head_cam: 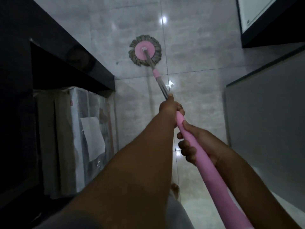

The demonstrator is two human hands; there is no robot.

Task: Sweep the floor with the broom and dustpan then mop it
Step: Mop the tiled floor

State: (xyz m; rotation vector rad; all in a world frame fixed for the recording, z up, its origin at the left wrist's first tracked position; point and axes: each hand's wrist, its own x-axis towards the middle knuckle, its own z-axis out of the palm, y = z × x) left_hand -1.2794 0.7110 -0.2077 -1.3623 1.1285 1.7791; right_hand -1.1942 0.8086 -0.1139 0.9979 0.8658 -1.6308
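Far left, a black glossy counter (74,60) with a plastic-wrapped box (79,129) tucked beneath it. Moving in, the round mop head (145,52), a pink disc ringed with grey-brown strands, sits flat on the shiny grey tiled floor (198,47), close to the counter's edge. Up the steel-and-pink mop handle (206,171) we go: the left hand (170,109) is wrapped tight where steel meets pink, and the right hand (196,144) curls round the pink grip just below it. A flat grey panel (267,113) stands on the right.
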